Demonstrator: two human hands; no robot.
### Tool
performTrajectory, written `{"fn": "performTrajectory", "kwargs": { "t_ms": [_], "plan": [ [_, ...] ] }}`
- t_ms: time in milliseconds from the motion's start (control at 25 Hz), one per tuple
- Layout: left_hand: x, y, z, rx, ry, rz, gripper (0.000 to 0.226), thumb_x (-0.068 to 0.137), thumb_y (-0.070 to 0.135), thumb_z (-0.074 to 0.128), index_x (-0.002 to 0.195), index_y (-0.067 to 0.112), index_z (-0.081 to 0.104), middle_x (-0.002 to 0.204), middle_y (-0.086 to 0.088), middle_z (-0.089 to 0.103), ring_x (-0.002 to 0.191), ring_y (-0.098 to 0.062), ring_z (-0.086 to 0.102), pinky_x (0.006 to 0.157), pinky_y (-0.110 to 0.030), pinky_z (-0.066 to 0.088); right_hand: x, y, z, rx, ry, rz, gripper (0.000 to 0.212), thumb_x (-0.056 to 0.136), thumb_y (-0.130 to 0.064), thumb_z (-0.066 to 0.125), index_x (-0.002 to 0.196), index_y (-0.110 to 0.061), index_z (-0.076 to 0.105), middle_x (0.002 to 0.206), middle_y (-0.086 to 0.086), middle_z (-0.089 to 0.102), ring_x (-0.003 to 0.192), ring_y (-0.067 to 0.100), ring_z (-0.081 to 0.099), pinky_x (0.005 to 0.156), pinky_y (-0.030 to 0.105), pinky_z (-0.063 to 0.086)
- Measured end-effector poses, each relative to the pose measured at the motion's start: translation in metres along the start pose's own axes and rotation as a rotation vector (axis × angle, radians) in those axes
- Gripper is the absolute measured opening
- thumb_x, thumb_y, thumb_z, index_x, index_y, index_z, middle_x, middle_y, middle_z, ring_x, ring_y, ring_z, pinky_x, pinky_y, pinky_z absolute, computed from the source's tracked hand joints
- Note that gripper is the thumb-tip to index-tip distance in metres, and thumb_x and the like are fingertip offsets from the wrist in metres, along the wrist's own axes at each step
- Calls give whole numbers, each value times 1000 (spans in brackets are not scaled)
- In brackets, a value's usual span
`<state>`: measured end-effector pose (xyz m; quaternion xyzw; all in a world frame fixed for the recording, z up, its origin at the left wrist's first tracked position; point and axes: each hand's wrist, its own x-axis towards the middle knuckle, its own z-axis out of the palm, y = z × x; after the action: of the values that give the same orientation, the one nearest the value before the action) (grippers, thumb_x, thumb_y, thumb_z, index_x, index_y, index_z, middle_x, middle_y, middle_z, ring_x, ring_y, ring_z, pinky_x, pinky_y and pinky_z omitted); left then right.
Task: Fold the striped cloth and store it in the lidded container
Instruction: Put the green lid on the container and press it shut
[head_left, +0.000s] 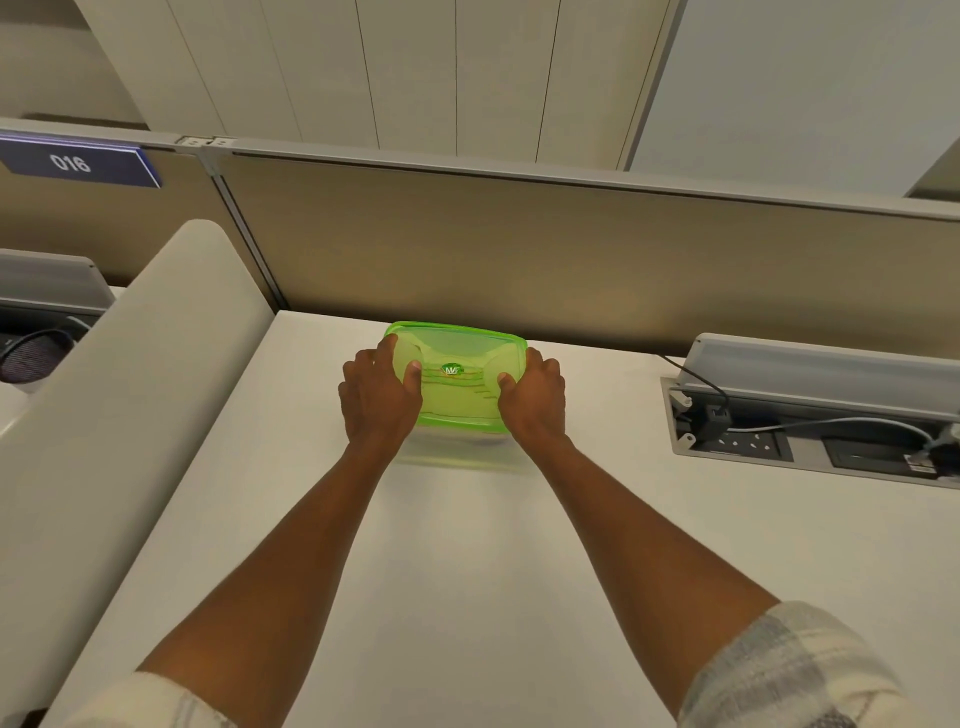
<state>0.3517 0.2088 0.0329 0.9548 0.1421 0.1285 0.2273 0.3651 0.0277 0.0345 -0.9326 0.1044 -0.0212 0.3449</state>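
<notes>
Green and see-through, the lid (457, 364) sits on the container (460, 441) at the back of the white bench (467, 571). Both arms reach straight out. The left hand (376, 395) and right hand (535, 397) grip the lid's two sides, thumbs pressing on top. Stripes of the cloth (457, 387) show through it.

hands 2 (379, 392) (535, 395) | container 1 (457, 384) | lid 1 (467, 343) | cloth inside, seemingly 1 (462, 387)

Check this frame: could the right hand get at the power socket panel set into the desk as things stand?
Probably yes. The right hand grips the green-lidded container, but only bare desk lies between it and the socket panel on that side. It would have to let go first.
</notes>
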Motion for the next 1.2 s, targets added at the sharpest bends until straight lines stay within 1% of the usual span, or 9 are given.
{"fn": "performTrajectory", "kwargs": {
  "t_ms": [160,320,480,640,720,800,920,1080,1200],
  "plan": [
    [0,-4,2,22,-44,-33,50,97,43,46,142,21,44,127,-13,58,113,-37,46,88,-47,43,0,1,2,-52,3,-31,40,95,-26,55,129,-8,45,119,17,48,111,39,50,88,44,44],
    [-1,-10,8,-29,-85,-46,51,99,41,44,146,21,39,130,-18,53,113,-41,47,90,-47,44,1,1,5,-83,-3,-59,43,96,-30,51,133,-12,41,119,16,47,107,38,53,80,42,46],
    [3,-11,11,9,-92,-40,54,100,45,38,150,24,35,125,-19,49,111,-39,52,83,-48,49,4,7,8,-106,-50,-40,55,100,-35,39,150,-19,22,117,18,55,105,39,57,81,41,45],
    [3,-12,15,50,-107,-30,55,101,45,33,152,26,30,117,-19,47,97,-41,58,77,-46,50,3,11,13,-168,-58,-36,55,103,-38,27,154,-24,11,113,16,57,101,39,58,79,41,44],
    [2,-13,17,67,-117,-28,55,102,43,30,154,27,24,115,-19,46,90,-43,60,74,-45,49,2,11,15,-204,-51,-39,55,103,-38,24,154,-24,8,112,16,58,98,40,59,76,41,42],
    [3,-14,18,91,-135,-17,57,102,41,28,156,27,17,117,-20,47,86,-44,60,72,-45,48,3,10,16,-235,-59,-45,55,104,-37,23,154,-23,7,112,17,59,98,39,59,74,40,40],
    [6,-14,18,119,-172,-6,60,101,41,26,157,27,8,116,-21,49,88,-45,61,72,-45,47,3,9,15,-283,-65,-52,56,104,-36,22,154,-21,5,109,18,62,96,38,60,70,38,36],
    [9,-14,17,135,-201,-14,63,101,41,26,157,27,2,111,-23,54,92,-45,60,75,-45,45,2,8,14,-347,-54,-66,56,103,-36,22,154,-20,5,100,17,66,88,38,62,66,37,35],
    [11,-16,17,149,-207,-9,65,100,41,27,157,27,0,106,-23,59,91,-44,61,71,-41,40,3,8,13,-372,-47,-72,55,103,-36,22,154,-20,7,97,16,68,86,37,62,64,36,35]
  ]
}}
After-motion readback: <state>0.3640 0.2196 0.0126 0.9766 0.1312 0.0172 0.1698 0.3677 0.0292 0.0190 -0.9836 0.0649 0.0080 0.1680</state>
